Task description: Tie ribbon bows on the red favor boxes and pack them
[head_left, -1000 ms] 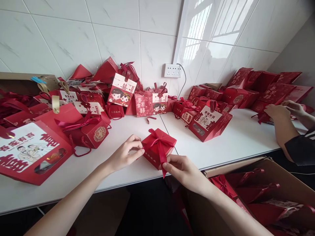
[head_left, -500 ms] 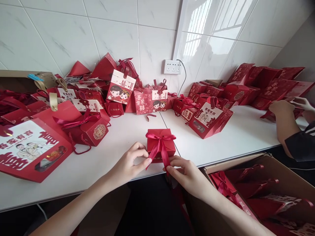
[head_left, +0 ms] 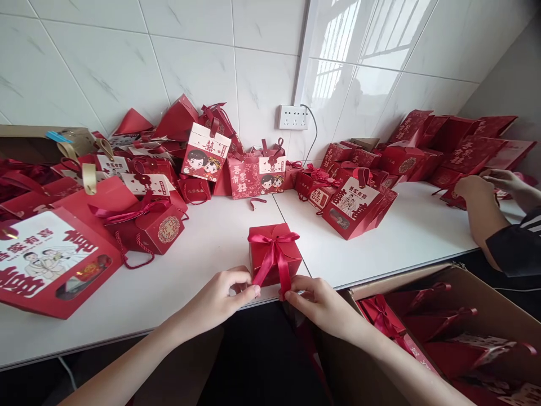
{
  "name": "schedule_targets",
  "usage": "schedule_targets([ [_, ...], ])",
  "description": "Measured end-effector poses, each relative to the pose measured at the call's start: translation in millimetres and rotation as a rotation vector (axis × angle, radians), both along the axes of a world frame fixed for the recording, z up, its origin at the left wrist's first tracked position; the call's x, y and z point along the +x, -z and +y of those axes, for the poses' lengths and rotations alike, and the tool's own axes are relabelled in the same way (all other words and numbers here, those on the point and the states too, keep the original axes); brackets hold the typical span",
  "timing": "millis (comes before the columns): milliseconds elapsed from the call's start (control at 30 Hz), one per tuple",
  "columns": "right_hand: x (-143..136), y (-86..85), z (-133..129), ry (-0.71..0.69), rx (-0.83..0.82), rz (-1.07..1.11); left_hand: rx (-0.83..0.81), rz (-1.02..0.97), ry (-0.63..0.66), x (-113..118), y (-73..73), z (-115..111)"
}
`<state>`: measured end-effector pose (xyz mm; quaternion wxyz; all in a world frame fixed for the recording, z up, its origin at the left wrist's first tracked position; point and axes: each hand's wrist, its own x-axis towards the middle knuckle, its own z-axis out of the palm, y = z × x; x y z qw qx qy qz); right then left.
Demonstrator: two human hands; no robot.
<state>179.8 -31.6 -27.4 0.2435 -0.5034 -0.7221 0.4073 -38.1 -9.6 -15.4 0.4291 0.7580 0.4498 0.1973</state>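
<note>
A small red box (head_left: 273,270) stands upright near the front edge of the white table, with a shiny red ribbon (head_left: 274,243) tied in a bow on its top. Two ribbon tails hang down the side of the box that faces me. At the lower left of the box, my left hand (head_left: 230,290) pinches one tail between thumb and fingers. The other tail is pinched by my right hand (head_left: 310,296) at the lower right. The loops of the bow spread to both sides of the lid.
Red gift boxes (head_left: 243,175) line the wall, and a large one (head_left: 46,259) stands at left. At right, another person's hands (head_left: 477,189) touch a red box. An open carton (head_left: 397,277) holding red boxes is at lower right.
Both my hands have moved slightly down, and the ribbon tails look straighter. More of the box's front shows. The other person's hands have shifted a little.
</note>
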Motion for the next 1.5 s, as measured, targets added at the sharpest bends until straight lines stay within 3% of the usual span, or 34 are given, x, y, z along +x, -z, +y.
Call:
schedule_targets([
  [167,0.8,-2.5,-0.2,-0.010,-0.013,0.044,-0.023,-0.061,0.013,5.9,-11.5,-10.5],
  [500,2.7,4.5,0.0,-0.005,0.017,0.055,0.110,-0.093,-0.094,28.3,9.6,-12.3],
  [700,4.4,8.0,0.5,0.006,0.039,0.033,-0.026,-0.089,-0.048,29.7,9.7,-6.5],
  [800,12.2,4.3,1.7,-0.027,0.012,0.004,-0.109,-0.068,0.021,24.1,4.6,-4.5],
  [900,32.1,-9.1,6.6,-0.077,-0.090,-0.098,-0.144,0.072,0.160,5.8,-6.9,3.8],
  [1000,53.6,-23.5,17.3,0.062,-0.065,-0.243,-0.143,0.270,0.225,-18.3,-20.6,23.9],
  [1100,58.8,-27.9,32.3,0.205,0.135,-0.086,-0.022,0.225,0.026,-26.4,-28.5,50.1],
  [1200,45.3,-22.3,47.1,0.101,0.176,0.104,0.132,0.034,-0.229,-9.4,-27.0,68.8],
  [1333,24.0,-9.9,60.1,0.035,0.093,0.111,0.180,0.013,-0.290,21.7,-17.2,74.2],
  [1500,19.0,6.5,61.6,0.077,0.152,0.208,0.281,-0.145,-0.285,32.3,-9.8,58.9],
])
